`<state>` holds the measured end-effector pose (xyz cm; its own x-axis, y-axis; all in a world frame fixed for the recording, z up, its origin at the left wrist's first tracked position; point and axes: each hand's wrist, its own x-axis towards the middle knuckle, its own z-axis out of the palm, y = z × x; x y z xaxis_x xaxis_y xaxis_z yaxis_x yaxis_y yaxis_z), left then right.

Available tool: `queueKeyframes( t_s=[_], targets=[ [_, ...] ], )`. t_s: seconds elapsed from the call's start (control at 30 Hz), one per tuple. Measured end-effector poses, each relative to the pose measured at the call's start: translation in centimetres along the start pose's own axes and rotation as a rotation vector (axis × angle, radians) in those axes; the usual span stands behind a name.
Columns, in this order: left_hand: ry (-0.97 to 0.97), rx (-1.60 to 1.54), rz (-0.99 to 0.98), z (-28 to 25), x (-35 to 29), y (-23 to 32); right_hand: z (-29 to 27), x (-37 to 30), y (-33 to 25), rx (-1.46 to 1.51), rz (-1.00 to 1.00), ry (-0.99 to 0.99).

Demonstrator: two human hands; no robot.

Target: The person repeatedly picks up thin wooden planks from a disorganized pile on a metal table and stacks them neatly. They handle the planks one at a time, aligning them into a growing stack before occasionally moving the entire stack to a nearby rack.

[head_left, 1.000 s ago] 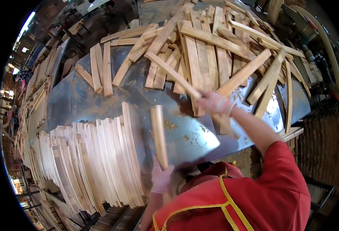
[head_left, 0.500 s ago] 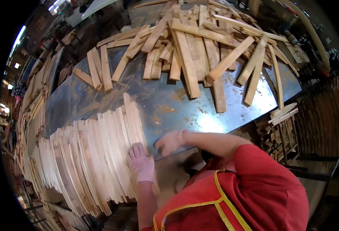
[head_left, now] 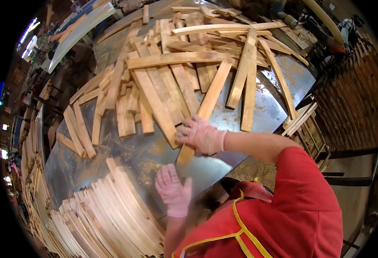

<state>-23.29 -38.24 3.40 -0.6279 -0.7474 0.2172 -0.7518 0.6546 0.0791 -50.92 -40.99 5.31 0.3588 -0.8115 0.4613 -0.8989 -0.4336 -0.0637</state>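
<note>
My right hand (head_left: 202, 136), in a pale glove, reaches over the metal table with its fingers curled over a wooden strip (head_left: 214, 92). That strip slants out of a loose pile of wooden strips (head_left: 163, 88), and its near end looks smeared by motion. My left hand (head_left: 173, 191), gloved too, hovers near the table's front edge, fingers stretched out, thumb apart and nothing in it. To its left lies a row of pale wooden strips (head_left: 116, 206), set side by side on the table; one strip sticks out farther than the others.
Sawdust is scattered over the metal tabletop (head_left: 137, 148). Past the right edge stand a stack of short wood pieces (head_left: 303, 118) and a dark metal frame (head_left: 352, 182). A ribbed hose (head_left: 326, 21) hangs at the far right. More strips (head_left: 34, 172) are stacked at the left.
My right hand has moved forward from the front edge onto a strip of the pile. My left hand has come off the row of strips. The view has shifted, so the pile appears nearer.
</note>
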Motion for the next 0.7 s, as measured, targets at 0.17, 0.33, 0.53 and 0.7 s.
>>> queueKeyframes(
  t_s=[0.17, 0.33, 0.53, 0.7],
  targets=[
    [-0.418, -0.001, -0.089, 4.1, 2.8, 4.4, -3.4, -7.2, 14.5, 0.019, 0.978, 0.436],
    [-0.611, -0.168, -0.137, 5.7, 3.6, 5.5, 2.2, -23.9, 27.3, 0.626, 1.728, 0.505],
    [-0.35, -0.774, -0.409, 1.0, -2.0, 2.5, -2.3, -13.2, 8.6, 1.716, 1.415, 0.806],
    [-0.285, -1.511, -0.875, 0.7, -9.4, -1.2, 2.0, -9.0, -8.0, 1.68, 1.386, 0.01]
  ],
)
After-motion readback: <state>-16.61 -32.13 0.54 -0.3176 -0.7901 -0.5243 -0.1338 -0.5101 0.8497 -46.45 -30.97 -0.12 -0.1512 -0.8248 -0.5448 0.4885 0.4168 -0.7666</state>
